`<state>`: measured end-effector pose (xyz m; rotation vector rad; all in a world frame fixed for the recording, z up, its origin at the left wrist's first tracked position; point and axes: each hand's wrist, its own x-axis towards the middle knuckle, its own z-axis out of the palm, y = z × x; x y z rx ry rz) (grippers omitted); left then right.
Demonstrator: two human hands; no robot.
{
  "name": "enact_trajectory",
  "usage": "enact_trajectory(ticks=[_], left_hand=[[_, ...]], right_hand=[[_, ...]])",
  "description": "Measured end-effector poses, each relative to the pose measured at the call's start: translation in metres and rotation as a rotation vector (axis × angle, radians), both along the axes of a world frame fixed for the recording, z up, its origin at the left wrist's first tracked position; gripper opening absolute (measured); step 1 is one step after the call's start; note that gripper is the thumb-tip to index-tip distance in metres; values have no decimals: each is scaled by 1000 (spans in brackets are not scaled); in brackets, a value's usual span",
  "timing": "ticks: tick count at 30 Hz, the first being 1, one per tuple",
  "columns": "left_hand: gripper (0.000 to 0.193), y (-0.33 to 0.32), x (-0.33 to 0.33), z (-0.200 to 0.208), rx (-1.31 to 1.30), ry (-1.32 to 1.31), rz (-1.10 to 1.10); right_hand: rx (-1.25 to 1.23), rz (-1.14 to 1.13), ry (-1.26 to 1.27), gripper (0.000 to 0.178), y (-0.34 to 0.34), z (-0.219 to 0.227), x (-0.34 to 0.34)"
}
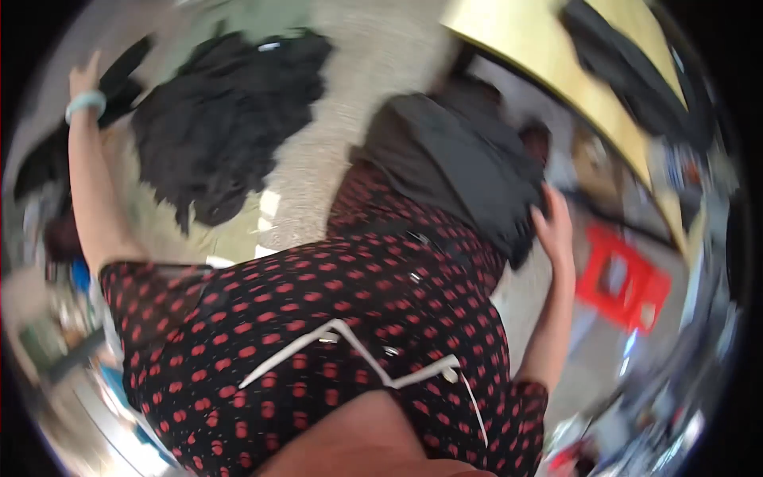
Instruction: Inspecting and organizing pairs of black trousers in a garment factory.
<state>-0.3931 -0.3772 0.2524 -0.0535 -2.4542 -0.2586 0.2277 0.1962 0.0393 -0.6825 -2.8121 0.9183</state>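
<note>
Stretched out to the far left, my left hand (84, 79) wears a pale band at the wrist. Its fingers look extended, somewhat blurred, beside a strip of dark cloth (125, 67); I see nothing held in it. A dark grey cloth piece (469, 163) lies across my lap. At its right edge is my right hand (555, 228), thumb and fingers apart, touching or very near the fabric. To the left on the floor spreads a large heap of black cloth pieces (230, 119) with ragged edges.
A light wooden table (524, 40) stands at the upper right, with dark cloth (628, 67) draped on it. Below its edge sits a red plastic stool or crate (624, 278). Blurred clutter (612, 433) fills the lower right. White earphones cable (362, 350) hangs over my patterned clothing.
</note>
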Motion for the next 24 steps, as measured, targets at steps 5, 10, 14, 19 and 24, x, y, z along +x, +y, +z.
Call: enact_trajectory(ticks=[5, 10, 14, 19, 24], left_hand=[[27, 269, 225, -156, 81, -836, -1074], [15, 381, 387, -184, -140, -731, -1704], [23, 401, 436, -195, -272, -658, -1829], [23, 393, 447, -206, -335, -758, -1772], [27, 402, 450, -195, -161, -672, -1646]], right_hand=[[-115, -236, -55, 23, 0, 10, 34], [-290, -312, -112, 15, -30, 25, 31], [-206, -238, 11, 18, -44, 20, 24], [152, -153, 82, 22, -20, -10, 3], [285, -372, 369, 13, 11, 20, -11]])
